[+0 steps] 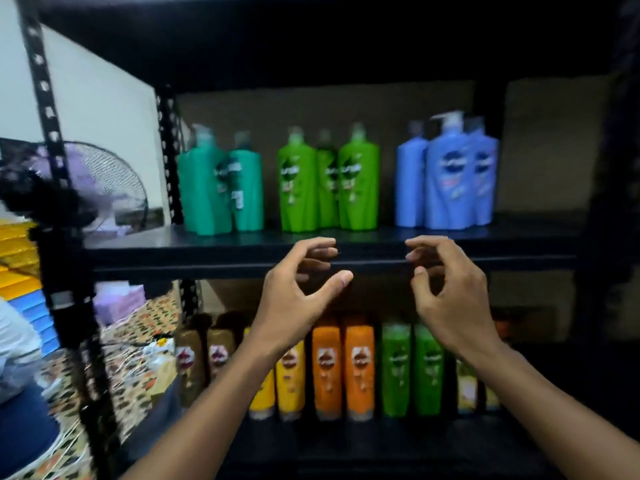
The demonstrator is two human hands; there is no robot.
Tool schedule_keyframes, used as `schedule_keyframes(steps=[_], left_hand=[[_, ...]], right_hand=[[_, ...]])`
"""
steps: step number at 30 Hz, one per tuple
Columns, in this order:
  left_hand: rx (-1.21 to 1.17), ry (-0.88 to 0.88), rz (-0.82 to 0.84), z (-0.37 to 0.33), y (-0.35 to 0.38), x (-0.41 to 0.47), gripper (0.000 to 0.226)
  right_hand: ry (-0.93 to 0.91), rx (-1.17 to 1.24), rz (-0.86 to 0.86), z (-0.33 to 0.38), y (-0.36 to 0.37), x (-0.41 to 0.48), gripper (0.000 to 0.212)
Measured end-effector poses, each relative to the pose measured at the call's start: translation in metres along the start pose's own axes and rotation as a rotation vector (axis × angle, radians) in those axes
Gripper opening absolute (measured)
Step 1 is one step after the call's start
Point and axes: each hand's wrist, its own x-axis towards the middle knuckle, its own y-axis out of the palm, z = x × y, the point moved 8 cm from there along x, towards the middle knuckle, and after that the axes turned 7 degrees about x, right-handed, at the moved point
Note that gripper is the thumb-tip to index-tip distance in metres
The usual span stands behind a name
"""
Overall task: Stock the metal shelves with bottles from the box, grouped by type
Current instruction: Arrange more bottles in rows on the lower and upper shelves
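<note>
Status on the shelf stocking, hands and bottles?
Empty, fingers loosely curled: left hand, right hand, before upper shelf edge. Grouped upright on it: teal bottles, green bottles, blue bottles. Nothing between hands and shelf.

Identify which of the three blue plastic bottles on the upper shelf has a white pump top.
The middle blue plastic bottle: it alone has a white pump head; the blue bottles left and right have dark caps.

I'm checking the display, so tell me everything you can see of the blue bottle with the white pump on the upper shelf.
The blue bottle with the white pump stands upright at the right of the upper shelf, in front of two other blue bottles that crowd close behind it. It looks like plastic, with a waisted body and a dark round label whose print is blurred.
</note>
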Motion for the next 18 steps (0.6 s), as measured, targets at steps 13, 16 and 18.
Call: schedule_keyframes(steps=[13,16,18], left_hand=[[-0.004,-0.042,0.072,-0.046,0.145,0.163,0.071],[-0.002,-0.150,0.039,-0.037,0.179,0.191,0.094],[0.044,-0.199,0.012,-0.035,0.198,0.204,0.108]], right_hand=[[0.300,-0.214,-0.052,-0.141,-0.100,0.131,0.042],[0.475,-0.223,0.010,-0.179,-0.095,0.147,0.049],[0.570,-0.239,0.028,-0.199,-0.088,0.154,0.058]])
